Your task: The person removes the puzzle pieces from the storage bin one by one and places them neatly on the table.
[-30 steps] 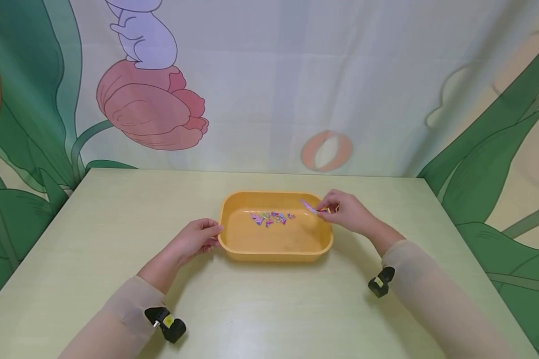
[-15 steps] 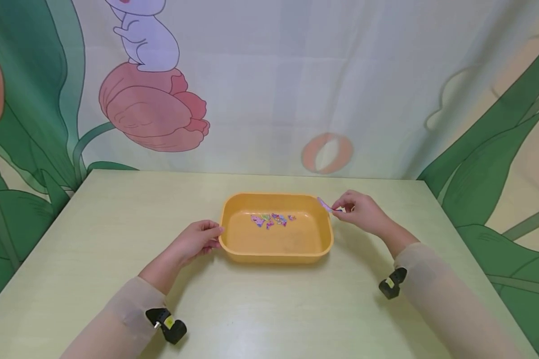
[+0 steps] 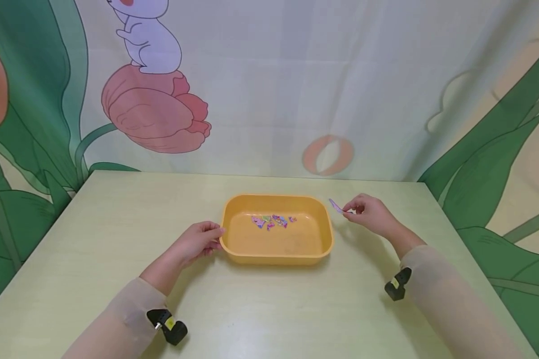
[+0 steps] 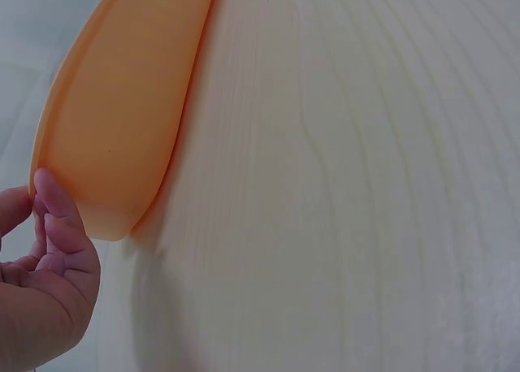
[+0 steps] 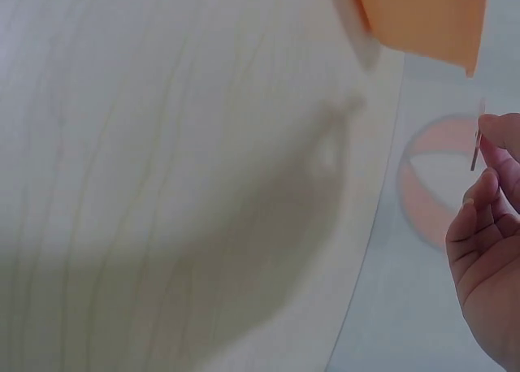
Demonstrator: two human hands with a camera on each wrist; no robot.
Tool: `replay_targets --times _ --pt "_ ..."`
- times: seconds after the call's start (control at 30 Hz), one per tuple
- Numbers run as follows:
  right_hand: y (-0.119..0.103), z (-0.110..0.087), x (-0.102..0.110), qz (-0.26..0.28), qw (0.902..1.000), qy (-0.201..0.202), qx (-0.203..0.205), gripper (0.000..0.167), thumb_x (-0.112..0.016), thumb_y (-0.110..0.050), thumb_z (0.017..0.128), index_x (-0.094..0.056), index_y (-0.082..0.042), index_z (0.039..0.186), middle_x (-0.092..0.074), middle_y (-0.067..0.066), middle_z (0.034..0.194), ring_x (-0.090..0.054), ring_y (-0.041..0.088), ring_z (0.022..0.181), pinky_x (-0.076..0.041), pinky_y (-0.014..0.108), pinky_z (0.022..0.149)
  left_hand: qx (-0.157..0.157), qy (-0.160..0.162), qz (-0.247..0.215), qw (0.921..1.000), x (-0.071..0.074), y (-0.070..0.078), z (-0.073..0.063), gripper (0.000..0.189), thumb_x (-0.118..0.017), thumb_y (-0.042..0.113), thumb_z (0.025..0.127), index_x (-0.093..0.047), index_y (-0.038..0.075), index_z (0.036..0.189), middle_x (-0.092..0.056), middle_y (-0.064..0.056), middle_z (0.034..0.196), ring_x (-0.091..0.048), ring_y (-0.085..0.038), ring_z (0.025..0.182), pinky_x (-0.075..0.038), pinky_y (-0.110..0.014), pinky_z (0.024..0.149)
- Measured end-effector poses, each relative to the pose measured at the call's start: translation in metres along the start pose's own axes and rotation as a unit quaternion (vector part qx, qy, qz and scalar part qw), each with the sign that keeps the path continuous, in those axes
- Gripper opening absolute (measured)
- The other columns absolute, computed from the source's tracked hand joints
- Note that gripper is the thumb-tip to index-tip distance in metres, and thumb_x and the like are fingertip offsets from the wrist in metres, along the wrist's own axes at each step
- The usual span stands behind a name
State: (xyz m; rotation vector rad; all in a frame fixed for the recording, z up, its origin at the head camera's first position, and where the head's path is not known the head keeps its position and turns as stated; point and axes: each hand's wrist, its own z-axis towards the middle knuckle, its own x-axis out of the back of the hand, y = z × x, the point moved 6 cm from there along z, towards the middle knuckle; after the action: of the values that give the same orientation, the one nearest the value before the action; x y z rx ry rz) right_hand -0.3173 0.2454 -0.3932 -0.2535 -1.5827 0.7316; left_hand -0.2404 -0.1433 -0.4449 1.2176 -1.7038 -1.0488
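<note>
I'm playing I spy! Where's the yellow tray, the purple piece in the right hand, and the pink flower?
Yellow tray (image 3: 276, 245): head view, bare floor near the front.
Purple piece (image 3: 335, 205): head view, middle of its visible strip.
Pink flower (image 3: 150, 112): head view, middle of its petals.

Even light, soft shadows, faint glare on table (image 3: 256, 326), dimmer wrist views

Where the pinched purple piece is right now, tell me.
In the head view, the purple piece is pinched in the right hand, just right of the yellow tray, raised above the table.
</note>
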Motion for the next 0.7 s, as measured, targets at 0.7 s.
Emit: replay_targets --times 0.7 --pt "0.041 0.015 -0.021 -0.029 0.9981 -0.037 -0.040 0.016 -0.067 -0.013 0.083 -0.070 -0.001 0.093 -0.055 0.008 0.085 -0.047 0.023 0.078 -0.040 0.030 0.065 -0.010 0.000 -0.007 0.9999 0.000 0.000 -0.001 0.031 -0.051 0.019 0.097 -0.049 -0.007 0.113 -0.058 -0.005 0.081 -0.057 -0.016 0.071 -0.044 -0.022 0.059"
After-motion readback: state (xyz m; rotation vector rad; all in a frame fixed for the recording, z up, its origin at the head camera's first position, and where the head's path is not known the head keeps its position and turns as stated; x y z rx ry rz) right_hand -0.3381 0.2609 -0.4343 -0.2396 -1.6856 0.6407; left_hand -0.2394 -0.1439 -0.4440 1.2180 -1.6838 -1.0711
